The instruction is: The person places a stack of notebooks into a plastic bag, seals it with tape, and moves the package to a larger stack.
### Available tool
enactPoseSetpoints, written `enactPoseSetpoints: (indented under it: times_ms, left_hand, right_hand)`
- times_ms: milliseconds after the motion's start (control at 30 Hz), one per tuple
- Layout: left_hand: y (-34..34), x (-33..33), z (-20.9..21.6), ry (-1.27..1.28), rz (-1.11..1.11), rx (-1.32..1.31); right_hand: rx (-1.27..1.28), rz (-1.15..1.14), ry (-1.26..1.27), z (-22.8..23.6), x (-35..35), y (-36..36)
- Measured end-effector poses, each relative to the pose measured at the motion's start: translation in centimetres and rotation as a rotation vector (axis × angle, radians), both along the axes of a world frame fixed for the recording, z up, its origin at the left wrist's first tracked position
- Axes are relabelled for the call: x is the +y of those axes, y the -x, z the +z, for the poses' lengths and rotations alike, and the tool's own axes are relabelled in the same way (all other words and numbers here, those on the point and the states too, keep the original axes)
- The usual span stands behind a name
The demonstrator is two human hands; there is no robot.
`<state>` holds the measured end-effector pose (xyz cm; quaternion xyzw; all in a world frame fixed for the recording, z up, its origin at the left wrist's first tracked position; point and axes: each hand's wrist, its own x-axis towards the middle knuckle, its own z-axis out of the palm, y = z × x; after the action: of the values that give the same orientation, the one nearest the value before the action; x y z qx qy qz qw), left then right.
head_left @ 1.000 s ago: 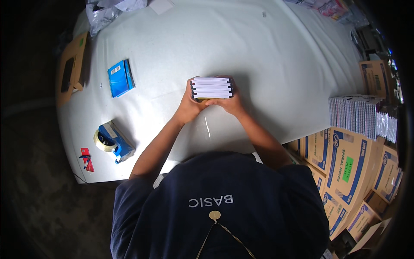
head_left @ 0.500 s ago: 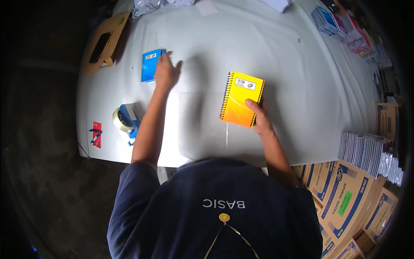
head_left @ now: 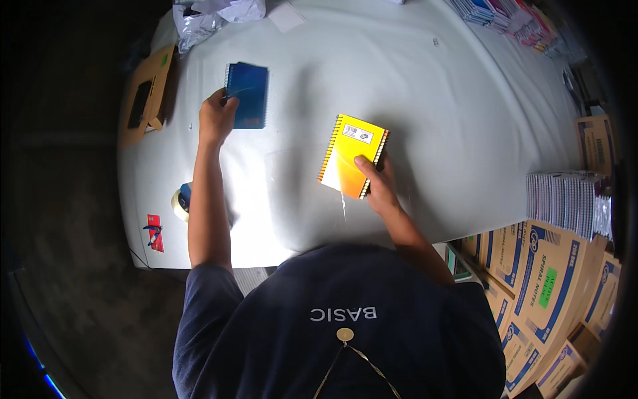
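Observation:
My left hand point(head_left: 218, 120) is closed on the left edge of a dark blue spiral notebook point(head_left: 250, 93), thumb on its cover. The notebook is tipped into shade, and another edge shows behind its top left, so there may be more than one. In front of my chest, my right hand point(head_left: 380, 185) grips a yellow and orange spiral notebook point(head_left: 351, 147) by its lower right side. My thumb lies on the cover, and the other fingers are hidden underneath. A white label is near its top; a second row of coils along the right edge suggests several stacked together.
A tape dispenser point(head_left: 183, 201) sits partly behind my left forearm, near a red card point(head_left: 155, 233) with a small blue tool. An opened cardboard box point(head_left: 147, 100) stands far left. Notebook stacks point(head_left: 565, 203) and cartons point(head_left: 551, 286) line the right side.
My left hand has gone from the blue notebook's right edge, fingers apart, to gripping its left edge, and the notebook is now tilted and darker. The yellow notebook has shifted slightly left.

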<state>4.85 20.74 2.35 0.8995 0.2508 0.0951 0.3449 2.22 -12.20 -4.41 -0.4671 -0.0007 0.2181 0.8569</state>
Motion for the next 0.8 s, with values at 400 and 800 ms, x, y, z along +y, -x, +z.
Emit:
enactPoseSetpoints:
  times_ms: [400, 800]
  left_hand:
    - [8.7, -19.1, 1.4, -0.182, -0.533, -0.205]
    - [13.0, -19.2, -4.7, 0.957, -0.356, -0.153]
  right_hand:
    - [0.005, -0.001, -0.097, 0.2, -0.3, 0.9]
    - [-0.642, 0.208, 0.197, -1.7, -2.1, 2.9]
